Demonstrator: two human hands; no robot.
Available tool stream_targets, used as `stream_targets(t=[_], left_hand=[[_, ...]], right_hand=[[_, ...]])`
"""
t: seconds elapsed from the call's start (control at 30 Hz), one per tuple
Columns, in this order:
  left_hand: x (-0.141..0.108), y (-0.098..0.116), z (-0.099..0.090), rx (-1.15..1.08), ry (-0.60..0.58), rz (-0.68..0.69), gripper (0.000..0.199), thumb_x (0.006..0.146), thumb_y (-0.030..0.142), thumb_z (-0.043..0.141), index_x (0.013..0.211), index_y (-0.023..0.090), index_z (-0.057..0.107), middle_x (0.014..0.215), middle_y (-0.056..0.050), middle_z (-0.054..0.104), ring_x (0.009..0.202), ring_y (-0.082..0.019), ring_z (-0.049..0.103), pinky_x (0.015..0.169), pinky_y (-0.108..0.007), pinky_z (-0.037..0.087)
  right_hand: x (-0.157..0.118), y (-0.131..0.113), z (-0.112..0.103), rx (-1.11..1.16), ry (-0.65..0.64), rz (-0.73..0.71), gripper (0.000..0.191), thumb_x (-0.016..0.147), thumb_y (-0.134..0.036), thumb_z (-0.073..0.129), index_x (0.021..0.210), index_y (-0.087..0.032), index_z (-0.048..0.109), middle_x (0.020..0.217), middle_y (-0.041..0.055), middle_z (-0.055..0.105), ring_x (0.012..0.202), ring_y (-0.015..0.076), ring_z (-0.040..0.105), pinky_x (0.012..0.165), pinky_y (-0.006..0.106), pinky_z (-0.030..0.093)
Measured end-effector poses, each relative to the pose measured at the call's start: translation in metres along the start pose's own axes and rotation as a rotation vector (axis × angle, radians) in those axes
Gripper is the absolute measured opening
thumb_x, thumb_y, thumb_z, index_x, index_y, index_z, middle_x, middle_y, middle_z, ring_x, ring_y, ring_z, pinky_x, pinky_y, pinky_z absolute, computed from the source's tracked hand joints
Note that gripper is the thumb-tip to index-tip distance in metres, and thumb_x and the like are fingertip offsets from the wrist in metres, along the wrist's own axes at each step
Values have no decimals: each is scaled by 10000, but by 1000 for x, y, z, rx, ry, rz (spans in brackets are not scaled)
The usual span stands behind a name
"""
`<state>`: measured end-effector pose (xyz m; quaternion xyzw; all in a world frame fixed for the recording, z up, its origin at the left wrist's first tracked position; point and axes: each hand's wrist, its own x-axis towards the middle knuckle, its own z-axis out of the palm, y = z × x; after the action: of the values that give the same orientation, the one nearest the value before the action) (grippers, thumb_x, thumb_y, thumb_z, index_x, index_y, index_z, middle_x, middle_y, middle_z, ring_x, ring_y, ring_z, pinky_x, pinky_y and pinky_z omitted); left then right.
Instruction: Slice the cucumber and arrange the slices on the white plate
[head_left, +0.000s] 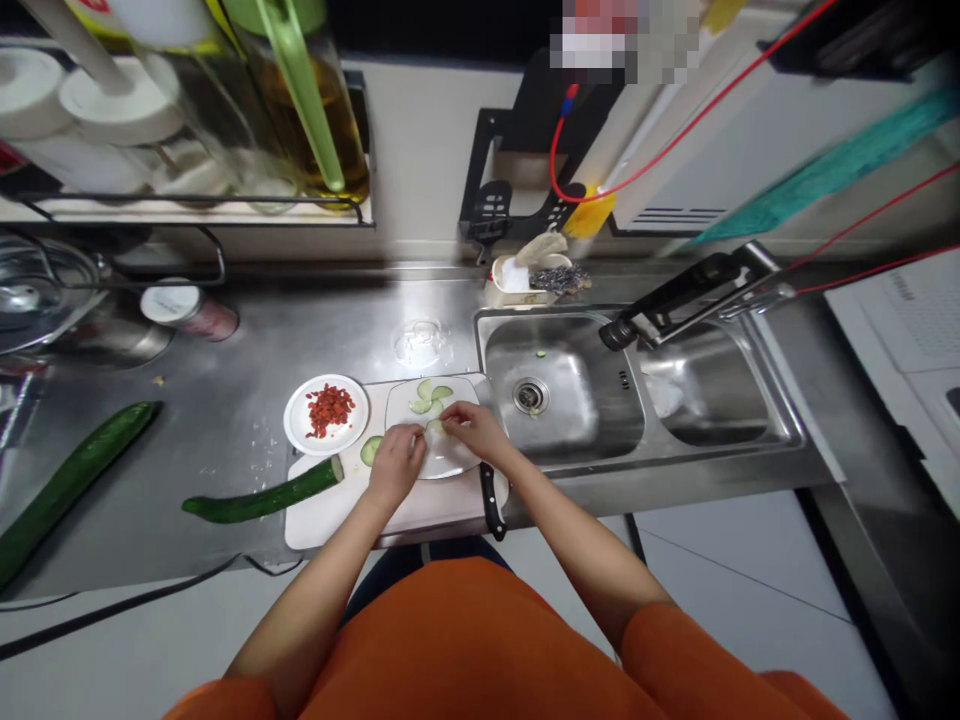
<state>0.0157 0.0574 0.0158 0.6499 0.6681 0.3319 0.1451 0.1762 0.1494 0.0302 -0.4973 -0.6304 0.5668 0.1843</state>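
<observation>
A white plate (452, 460) rests on a white cutting board (337, 523). Several pale green cucumber slices (426, 393) lie fanned out toward the plate's far side. Low over the plate, my right hand (478, 432) pinches a thin cucumber slice (436, 428). My left hand (397, 462) has its fingers closed at the same slice's left edge; its fingertips are small and partly hidden. Another cut piece of cucumber (370, 451) is on the board beside my left hand. A cut cucumber (266, 497) lies with its cut end on the board. The knife's black handle (492, 503) shows at the board's right.
A white dish (293, 408) of red dried berries stands at the board's far left corner. A whole cucumber (71, 485) lies at left, near a lidded jar (191, 310). To the right is a double sink (562, 440) with a black faucet (667, 295). Bottles (307, 130) fill a rack above.
</observation>
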Motion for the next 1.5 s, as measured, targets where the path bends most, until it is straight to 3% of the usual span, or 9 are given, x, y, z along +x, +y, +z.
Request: stream_targets(t=[0.2, 0.5, 0.73, 0.9, 1.13, 1.5], left_hand=[[10, -6, 30, 52, -162, 210, 237, 922, 201, 406, 1017, 189, 623, 924, -86, 647, 912, -189, 577, 868, -361, 463], [2, 0, 64, 55, -210, 299, 232, 935, 209, 415, 1009, 177, 632, 936, -89, 634, 876, -185, 562, 824, -359, 465], [-1, 8, 56, 21, -188, 273, 262, 913, 179, 447, 1112, 184, 617, 1087, -107, 648, 1049, -221, 563, 934, -417, 455], [-6, 10, 43, 87, -229, 244, 288, 913, 199, 449, 1148, 175, 614, 1189, -117, 625, 1207, -257, 497, 990, -453, 423], [-11, 17, 41, 228, -288, 236, 327, 922, 249, 440, 1195, 165, 599, 1258, -130, 591, 1215, -268, 488, 973, -437, 414], [-9, 25, 44, 275, -293, 209, 345, 923, 267, 441, 1212, 157, 593, 1285, -140, 575, 1219, -272, 486, 999, -423, 378]], right_hand=[[5, 14, -25, -327, 95, -8, 88, 745, -217, 590, 781, -196, 667, 598, -42, 589, 586, 113, 514, 591, 221, 373], [1, 12, -31, -847, 60, -78, 133, 845, -214, 553, 819, -227, 682, 819, 62, 679, 867, 228, 531, 685, 308, 346], [-1, 16, -27, -1004, 60, -169, 149, 891, -232, 532, 825, -216, 664, 907, 105, 635, 979, 258, 462, 710, 331, 333], [-20, 20, -26, -945, 162, -195, 157, 915, -254, 505, 935, -218, 657, 999, 88, 625, 1000, 253, 437, 754, 342, 336], [-58, 34, -6, -1081, 204, -231, 343, 930, -238, 447, 1248, -176, 559, 1254, 128, 561, 1163, 300, 382, 838, 385, 354], [-55, 44, -5, -1135, 204, -206, 425, 947, -241, 386, 1356, -165, 478, 1355, 146, 511, 1236, 320, 369, 900, 442, 336]])
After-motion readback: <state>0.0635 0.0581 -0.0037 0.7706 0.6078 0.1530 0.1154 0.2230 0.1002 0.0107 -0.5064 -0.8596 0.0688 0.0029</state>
